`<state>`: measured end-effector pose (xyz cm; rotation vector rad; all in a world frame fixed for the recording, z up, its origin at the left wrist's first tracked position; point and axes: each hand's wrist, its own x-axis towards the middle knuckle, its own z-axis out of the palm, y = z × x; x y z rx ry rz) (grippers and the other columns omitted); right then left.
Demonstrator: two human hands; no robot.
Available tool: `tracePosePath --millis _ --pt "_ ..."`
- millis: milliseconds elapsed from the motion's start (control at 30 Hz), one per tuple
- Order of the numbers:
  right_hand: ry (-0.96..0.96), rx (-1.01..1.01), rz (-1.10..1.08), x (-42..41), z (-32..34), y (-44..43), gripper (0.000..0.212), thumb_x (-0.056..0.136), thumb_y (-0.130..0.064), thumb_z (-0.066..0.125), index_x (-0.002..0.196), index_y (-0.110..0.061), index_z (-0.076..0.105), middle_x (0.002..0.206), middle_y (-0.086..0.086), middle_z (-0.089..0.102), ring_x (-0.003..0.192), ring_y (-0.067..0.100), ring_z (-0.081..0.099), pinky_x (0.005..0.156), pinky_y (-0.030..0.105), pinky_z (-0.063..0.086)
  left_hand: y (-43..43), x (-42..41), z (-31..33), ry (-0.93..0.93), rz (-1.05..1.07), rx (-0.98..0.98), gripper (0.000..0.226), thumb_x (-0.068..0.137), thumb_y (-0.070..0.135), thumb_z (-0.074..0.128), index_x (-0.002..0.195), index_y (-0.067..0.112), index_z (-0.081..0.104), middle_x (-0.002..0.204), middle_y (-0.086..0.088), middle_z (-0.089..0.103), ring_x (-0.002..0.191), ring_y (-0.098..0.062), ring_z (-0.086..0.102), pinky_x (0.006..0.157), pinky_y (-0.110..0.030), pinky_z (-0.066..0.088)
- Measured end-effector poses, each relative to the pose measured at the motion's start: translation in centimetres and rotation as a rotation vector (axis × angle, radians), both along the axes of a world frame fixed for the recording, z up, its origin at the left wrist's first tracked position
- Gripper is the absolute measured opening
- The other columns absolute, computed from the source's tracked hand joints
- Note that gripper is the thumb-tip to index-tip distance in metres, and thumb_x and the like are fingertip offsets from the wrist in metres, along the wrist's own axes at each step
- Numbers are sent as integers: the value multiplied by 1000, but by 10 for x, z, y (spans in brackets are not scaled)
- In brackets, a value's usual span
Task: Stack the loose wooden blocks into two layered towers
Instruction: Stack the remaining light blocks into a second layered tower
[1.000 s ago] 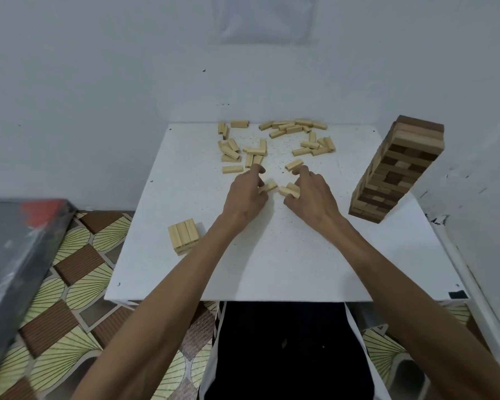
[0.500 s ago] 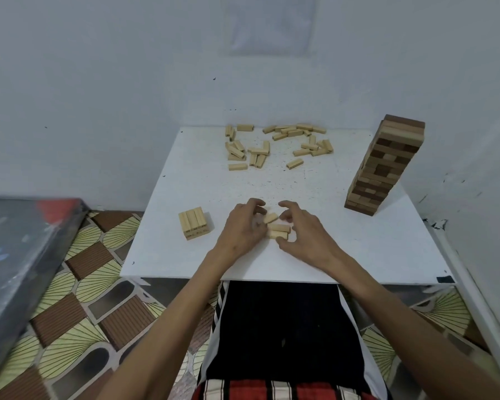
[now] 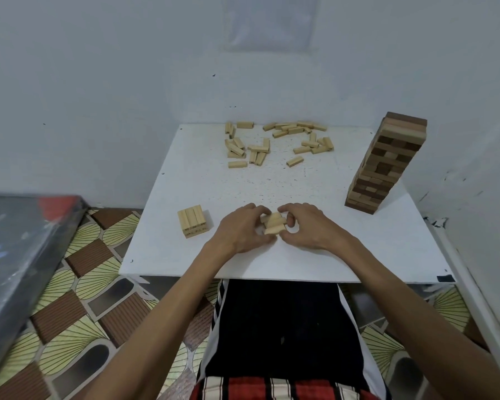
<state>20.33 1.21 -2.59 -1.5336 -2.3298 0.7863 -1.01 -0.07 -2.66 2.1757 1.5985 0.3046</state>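
Observation:
A small bunch of pale wooden blocks (image 3: 273, 223) lies near the front of the white table (image 3: 315, 255). My left hand (image 3: 241, 229) and my right hand (image 3: 306, 226) hold it from either side with curled fingers. A low stack of pale blocks (image 3: 193, 220), two layers high, stands to the left of my hands. Several loose pale blocks (image 3: 274, 142) are scattered at the table's far side. A tall tower of brown and tan blocks (image 3: 384, 163) stands at the right.
White walls close in behind the table and on its right. A dark board (image 3: 18, 255) leans at the left over a patterned floor (image 3: 78, 298). My lap sits under the table's front edge.
Both hands drew a few blocks back from the far pile toward the table's front, and now press them together there. The camera view has tilted down.

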Motion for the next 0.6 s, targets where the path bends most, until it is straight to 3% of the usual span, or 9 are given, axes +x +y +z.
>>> tracePosePath --millis 133,233,367,600 --pt "4 -15 41 -3 3 5 59 87 -38 70 141 -23 51 97 -10 59 96 10 54 86 32 49 5 1 3 -24 -8 -44 57 85 45 77 136 28 57 103 3 55 96 -19 56 85 -35 48" --pt "-49 -12 92 -4 6 8 54 87 -37 69 137 -22 52 95 -10 58 94 11 53 85 37 51 8 3 3 -55 20 -86 55 85 38 79 134 22 59 97 4 60 94 -19 59 81 -32 47" --pt "-100 -21 123 -5 10 12 44 86 -38 68 124 -23 52 92 -9 57 90 11 53 81 41 53 11 5 7 -42 25 -160 55 85 34 80 130 13 56 106 -3 65 95 -20 58 82 -33 50" --pt "-108 -65 186 -2 12 20 48 89 -31 70 133 -21 53 93 -9 60 85 3 49 79 31 49 15 1 15 -19 -25 -198 51 87 30 80 127 10 56 107 -5 65 92 -20 57 78 -29 46"
